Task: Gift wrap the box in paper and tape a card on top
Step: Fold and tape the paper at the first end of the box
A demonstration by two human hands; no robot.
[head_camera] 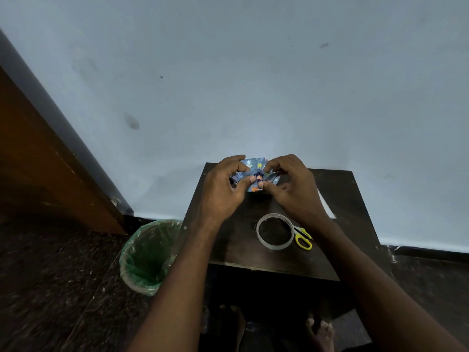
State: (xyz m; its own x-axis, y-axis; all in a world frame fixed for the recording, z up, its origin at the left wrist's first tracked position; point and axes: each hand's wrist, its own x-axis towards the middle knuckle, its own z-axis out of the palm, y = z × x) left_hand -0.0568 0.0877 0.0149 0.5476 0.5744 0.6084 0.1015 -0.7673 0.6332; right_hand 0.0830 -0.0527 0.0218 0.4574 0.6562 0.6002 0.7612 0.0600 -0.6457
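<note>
A small box in blue patterned wrapping paper (255, 166) sits at the far edge of a dark wooden table (236, 252), against the wall. My left hand (224, 185) grips its left side, with the thumb pressing the near face. My right hand (289, 185) grips the right side, and its thumb meets the left thumb on the paper fold. Much of the box is hidden by my fingers. A roll of clear tape (275, 231) lies nearer to me on the table. A white card (327, 205) shows partly behind my right wrist.
Yellow-handled scissors (303, 238) lie just right of the tape roll. A bin lined with a green plastic bag (147, 257) stands on the floor left of the table. A wooden door (38, 161) is at far left. My bare feet (319, 331) show below.
</note>
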